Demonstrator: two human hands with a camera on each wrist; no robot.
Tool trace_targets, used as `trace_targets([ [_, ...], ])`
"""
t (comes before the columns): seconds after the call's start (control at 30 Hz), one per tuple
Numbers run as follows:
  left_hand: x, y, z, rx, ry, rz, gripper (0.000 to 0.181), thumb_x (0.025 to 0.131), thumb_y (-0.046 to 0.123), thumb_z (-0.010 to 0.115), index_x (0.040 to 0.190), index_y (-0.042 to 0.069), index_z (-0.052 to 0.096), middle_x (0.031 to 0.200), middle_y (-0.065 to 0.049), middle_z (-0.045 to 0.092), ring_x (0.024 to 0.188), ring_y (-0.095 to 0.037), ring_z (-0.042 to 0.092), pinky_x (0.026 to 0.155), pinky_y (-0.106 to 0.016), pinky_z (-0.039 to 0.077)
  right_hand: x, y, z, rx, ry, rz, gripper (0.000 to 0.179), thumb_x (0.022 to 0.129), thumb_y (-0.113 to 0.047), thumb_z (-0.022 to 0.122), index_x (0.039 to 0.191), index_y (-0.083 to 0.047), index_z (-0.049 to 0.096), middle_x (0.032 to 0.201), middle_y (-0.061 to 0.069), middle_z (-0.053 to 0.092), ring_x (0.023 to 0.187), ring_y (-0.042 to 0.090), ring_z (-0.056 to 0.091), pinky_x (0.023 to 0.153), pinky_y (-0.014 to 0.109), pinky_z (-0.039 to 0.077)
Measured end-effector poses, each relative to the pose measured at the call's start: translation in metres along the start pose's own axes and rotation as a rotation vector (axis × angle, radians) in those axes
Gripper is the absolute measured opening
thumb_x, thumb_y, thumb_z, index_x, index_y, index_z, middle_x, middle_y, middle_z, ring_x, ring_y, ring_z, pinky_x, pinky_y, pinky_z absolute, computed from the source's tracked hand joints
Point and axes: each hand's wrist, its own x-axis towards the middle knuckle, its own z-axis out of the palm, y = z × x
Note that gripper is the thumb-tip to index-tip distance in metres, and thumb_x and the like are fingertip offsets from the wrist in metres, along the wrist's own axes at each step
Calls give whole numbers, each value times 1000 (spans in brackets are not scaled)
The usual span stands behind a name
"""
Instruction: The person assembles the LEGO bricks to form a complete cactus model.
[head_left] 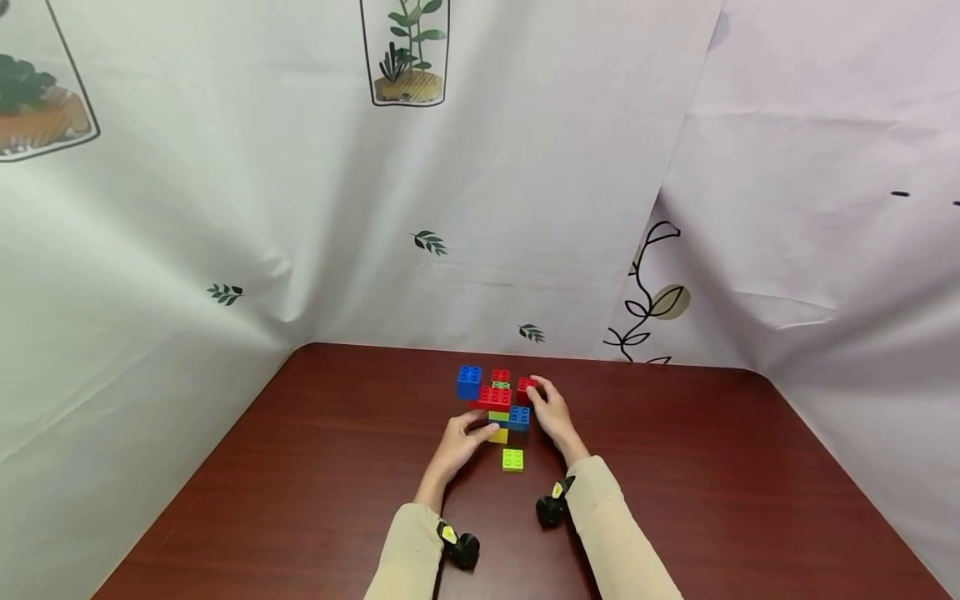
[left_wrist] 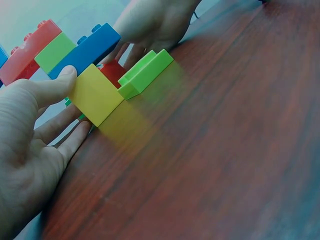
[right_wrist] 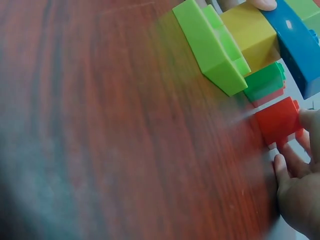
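My left hand (head_left: 456, 442) grips the lower part of a stack of toy building bricks, with the thumb on a blue brick (left_wrist: 90, 50) and fingers behind. Under the blue brick is a yellow brick (left_wrist: 97, 95); above it come a lime brick (left_wrist: 55, 52) and a long red brick (head_left: 495, 397), with a tall blue brick (head_left: 468, 383) on top at the left. To the right of the stack, my right hand (head_left: 553, 410) pinches a small red brick (right_wrist: 280, 121) between thumb and fingers, low at the tabletop.
A loose lime brick (head_left: 513, 460) lies on the brown table (head_left: 337, 467) on the near side of the stack. Behind the stack sit a green brick (right_wrist: 265, 82) and another red brick (head_left: 501, 375). A white printed cloth (head_left: 525, 167) hangs behind the table.
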Motion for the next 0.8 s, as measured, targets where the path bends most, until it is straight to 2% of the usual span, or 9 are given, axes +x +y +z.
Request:
trace_targets([
  [0.17,-1,1,1,10,20,-16,38,92,16,66,124,-5,63,122,-23,66,113,-34,62,94,-39,54,-2,1,-1,42,12,-10,42,102,-22,50,141,-6,49,143,23,48,134,40,43,113,54,35],
  [0.33,-2,2,1,1,29,-5,38,92,14,66,123,-8,63,122,-25,65,114,-36,61,95,-48,52,-3,4,-5,117,41,-8,42,102,-20,51,141,-6,49,141,23,49,133,39,43,113,53,35],
  [0.47,-1,3,1,-10,26,-19,39,92,14,66,124,-8,62,124,-26,65,117,-37,59,98,-49,50,-5,9,-11,266,82,11,42,102,-19,50,143,-5,47,140,22,49,129,34,46,112,47,38],
  [0.6,-1,2,2,-4,20,-38,41,92,16,67,125,-8,61,126,-27,63,119,-38,57,100,-50,49,-8,15,-16,431,88,30,46,103,-19,49,145,-3,43,143,21,45,123,19,49,103,22,44],
  [0.67,-1,1,2,-5,18,-41,42,92,16,67,125,-9,60,126,-28,63,119,-39,57,99,-50,49,-9,17,-18,515,74,40,48,103,-19,48,147,-1,39,144,20,42,118,11,50,98,14,45],
  [0.73,-1,0,2,-3,17,-44,42,92,16,67,125,-9,60,125,-28,63,119,-39,57,99,-50,50,-11,17,-19,597,60,42,50,103,-18,47,148,1,36,144,19,39,115,7,48,102,16,43],
  [0.8,-1,1,2,-12,20,-47,42,91,16,67,125,-8,61,125,-27,63,118,-38,58,98,-49,50,-13,17,-20,676,53,51,51,103,-15,46,149,2,33,144,17,37,116,7,47,112,26,38],
])
